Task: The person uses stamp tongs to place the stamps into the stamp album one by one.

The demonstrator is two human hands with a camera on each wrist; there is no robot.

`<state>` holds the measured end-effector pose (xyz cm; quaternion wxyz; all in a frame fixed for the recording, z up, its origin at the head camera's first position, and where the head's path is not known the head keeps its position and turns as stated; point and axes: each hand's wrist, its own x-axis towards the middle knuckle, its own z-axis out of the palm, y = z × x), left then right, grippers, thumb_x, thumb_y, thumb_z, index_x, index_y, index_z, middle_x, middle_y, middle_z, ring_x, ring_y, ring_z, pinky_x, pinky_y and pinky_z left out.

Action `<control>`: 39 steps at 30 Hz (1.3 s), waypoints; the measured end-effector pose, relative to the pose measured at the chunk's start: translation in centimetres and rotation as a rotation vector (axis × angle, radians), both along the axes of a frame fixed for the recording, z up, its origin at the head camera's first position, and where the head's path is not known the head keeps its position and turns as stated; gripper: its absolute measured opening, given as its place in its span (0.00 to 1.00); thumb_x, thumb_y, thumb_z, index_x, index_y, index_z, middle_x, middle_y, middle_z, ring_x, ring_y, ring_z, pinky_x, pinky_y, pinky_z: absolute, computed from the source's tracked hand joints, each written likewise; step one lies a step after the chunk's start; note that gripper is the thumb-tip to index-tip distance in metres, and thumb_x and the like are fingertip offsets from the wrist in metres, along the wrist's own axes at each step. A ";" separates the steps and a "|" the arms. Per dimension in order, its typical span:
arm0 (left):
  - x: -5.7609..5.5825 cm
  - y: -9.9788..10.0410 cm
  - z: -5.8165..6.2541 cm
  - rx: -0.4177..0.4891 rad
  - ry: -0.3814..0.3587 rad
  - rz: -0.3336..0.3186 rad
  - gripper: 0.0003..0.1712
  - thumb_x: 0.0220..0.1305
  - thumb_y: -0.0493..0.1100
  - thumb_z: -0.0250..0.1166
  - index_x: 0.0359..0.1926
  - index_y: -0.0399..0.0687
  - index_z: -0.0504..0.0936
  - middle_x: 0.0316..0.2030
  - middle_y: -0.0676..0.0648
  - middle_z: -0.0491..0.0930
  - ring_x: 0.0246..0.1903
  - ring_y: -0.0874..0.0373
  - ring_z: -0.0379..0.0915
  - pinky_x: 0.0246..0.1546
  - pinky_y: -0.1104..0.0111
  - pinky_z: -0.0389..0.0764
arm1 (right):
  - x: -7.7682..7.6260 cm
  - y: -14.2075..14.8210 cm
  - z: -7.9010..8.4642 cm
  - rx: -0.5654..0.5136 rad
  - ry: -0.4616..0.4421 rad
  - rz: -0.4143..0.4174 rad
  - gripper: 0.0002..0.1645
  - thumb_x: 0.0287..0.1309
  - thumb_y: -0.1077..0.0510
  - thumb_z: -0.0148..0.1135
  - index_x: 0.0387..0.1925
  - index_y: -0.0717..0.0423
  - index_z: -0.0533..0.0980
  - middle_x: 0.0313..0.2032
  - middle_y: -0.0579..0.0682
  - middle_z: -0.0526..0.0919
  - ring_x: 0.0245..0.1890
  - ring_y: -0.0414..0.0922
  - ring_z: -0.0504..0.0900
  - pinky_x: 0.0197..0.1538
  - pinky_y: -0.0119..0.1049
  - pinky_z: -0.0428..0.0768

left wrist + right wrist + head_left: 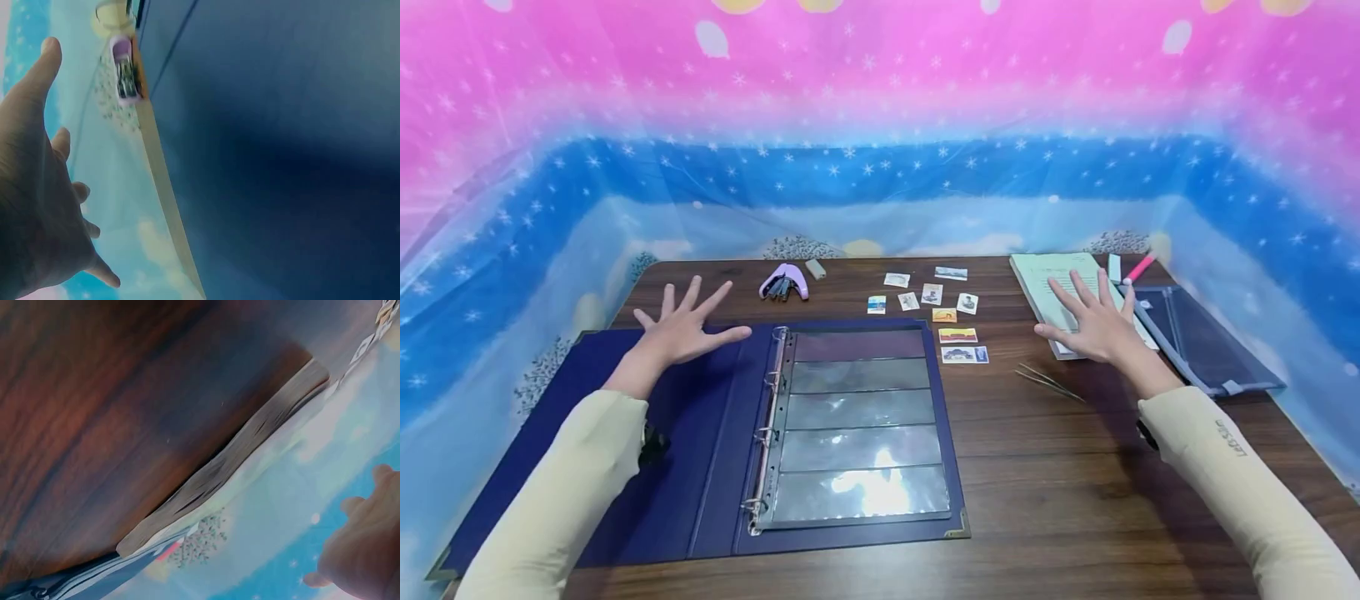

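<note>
My left hand (677,329) is held above the left cover of a dark blue ring binder (700,433), fingers spread and nothing in them. The binder lies open on the table. Over its rings sits a clear page with several long pockets (861,410), glare on the lowest one. My right hand (1101,325), fingers also spread wide, overlaps a stack of pale green paper (1037,287) in the head view. Thin metal tweezers (1050,382) lie on the wood to its left. Several small stamps (932,293) are scattered between the binder and the paper.
A lilac curved tool with dark metal parts (785,281) and a small whitish block (816,269) lie behind the binder. At the right are a dark mesh zip pouch (1217,342) and a pink stick-shaped item (1141,267). A patterned cloth (880,175) hangs around the table.
</note>
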<state>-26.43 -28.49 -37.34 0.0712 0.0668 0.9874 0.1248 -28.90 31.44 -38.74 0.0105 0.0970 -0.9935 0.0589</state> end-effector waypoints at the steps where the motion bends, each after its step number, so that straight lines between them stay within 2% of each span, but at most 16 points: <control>1: 0.1 0.3 -0.1 0.003 0.001 -0.008 0.52 0.55 0.77 0.47 0.71 0.70 0.30 0.72 0.39 0.21 0.66 0.28 0.10 0.47 0.23 0.23 | 0.1 -0.1 -0.1 -0.002 0.003 0.005 0.52 0.52 0.21 0.43 0.72 0.35 0.40 0.74 0.53 0.35 0.70 0.60 0.18 0.60 0.69 0.19; 9: 1.4 3.1 -0.4 0.008 0.017 -0.089 0.52 0.53 0.77 0.50 0.71 0.73 0.34 0.73 0.41 0.25 0.68 0.31 0.14 0.49 0.24 0.22 | 1.5 -1.4 -1.0 0.011 0.015 0.068 0.51 0.52 0.23 0.46 0.72 0.34 0.43 0.74 0.54 0.39 0.71 0.61 0.22 0.62 0.70 0.23; 14: 2.2 4.7 -1.0 0.004 0.029 -0.140 0.51 0.53 0.76 0.51 0.71 0.74 0.36 0.73 0.42 0.25 0.69 0.32 0.14 0.51 0.25 0.23 | 3.0 -1.7 -1.8 0.040 0.027 0.172 0.52 0.51 0.25 0.50 0.72 0.35 0.44 0.74 0.54 0.43 0.73 0.60 0.27 0.64 0.70 0.31; 16: 2.5 5.1 -1.3 0.004 0.031 -0.157 0.51 0.54 0.75 0.52 0.72 0.73 0.37 0.74 0.42 0.26 0.70 0.33 0.15 0.52 0.25 0.25 | 3.6 -1.7 -2.1 0.042 0.052 0.228 0.51 0.50 0.26 0.53 0.72 0.37 0.48 0.73 0.56 0.48 0.74 0.60 0.35 0.65 0.69 0.38; 18: 2.8 5.5 -1.6 0.008 0.029 -0.176 0.51 0.54 0.75 0.52 0.72 0.71 0.38 0.74 0.42 0.27 0.70 0.33 0.15 0.53 0.26 0.25 | 3.9 -1.6 -2.4 0.032 0.089 0.288 0.49 0.48 0.28 0.57 0.69 0.41 0.57 0.69 0.57 0.57 0.72 0.59 0.48 0.65 0.65 0.49; 21: 3.0 5.8 -2.2 0.026 0.026 -0.206 0.51 0.53 0.74 0.54 0.72 0.69 0.40 0.74 0.42 0.28 0.70 0.33 0.17 0.55 0.27 0.27 | 4.2 -1.6 -2.6 0.022 0.162 0.358 0.43 0.44 0.30 0.63 0.57 0.49 0.72 0.57 0.57 0.71 0.60 0.57 0.67 0.59 0.56 0.65; 24: 3.1 6.0 -2.6 0.057 0.020 -0.226 0.52 0.54 0.72 0.56 0.72 0.67 0.42 0.74 0.42 0.29 0.71 0.33 0.20 0.57 0.28 0.28 | 4.1 -1.6 -2.7 0.024 0.174 0.372 0.38 0.39 0.32 0.68 0.44 0.56 0.78 0.45 0.56 0.77 0.49 0.54 0.74 0.51 0.51 0.72; 28: 3.1 6.1 -2.9 0.113 0.010 -0.238 0.52 0.53 0.70 0.58 0.73 0.65 0.42 0.74 0.42 0.34 0.71 0.32 0.26 0.60 0.30 0.33 | 4.1 -1.8 -2.9 0.009 0.052 0.320 0.30 0.40 0.36 0.70 0.37 0.54 0.78 0.35 0.51 0.79 0.36 0.46 0.76 0.41 0.44 0.74; 32: 3.0 6.1 -3.1 0.154 0.006 -0.250 0.52 0.54 0.68 0.59 0.73 0.61 0.43 0.74 0.42 0.38 0.71 0.31 0.34 0.61 0.32 0.40 | 4.0 -1.8 -2.9 -0.064 -0.068 0.308 0.16 0.47 0.45 0.69 0.29 0.50 0.76 0.24 0.43 0.77 0.25 0.37 0.71 0.32 0.35 0.70; 35: 2.8 6.0 -3.3 0.172 0.019 -0.272 0.52 0.56 0.66 0.60 0.73 0.53 0.45 0.74 0.41 0.41 0.71 0.33 0.39 0.65 0.37 0.45 | 3.9 -1.8 -2.9 -0.123 -0.111 0.312 0.10 0.51 0.51 0.67 0.25 0.51 0.75 0.20 0.42 0.75 0.21 0.35 0.69 0.28 0.31 0.67; 39: 2.5 5.8 -3.4 0.194 0.031 -0.275 0.53 0.57 0.64 0.60 0.73 0.46 0.46 0.73 0.40 0.44 0.71 0.38 0.44 0.67 0.44 0.49 | 3.9 -1.9 -3.0 -0.167 -0.130 0.309 0.08 0.53 0.55 0.65 0.24 0.52 0.75 0.19 0.42 0.75 0.20 0.34 0.68 0.26 0.29 0.67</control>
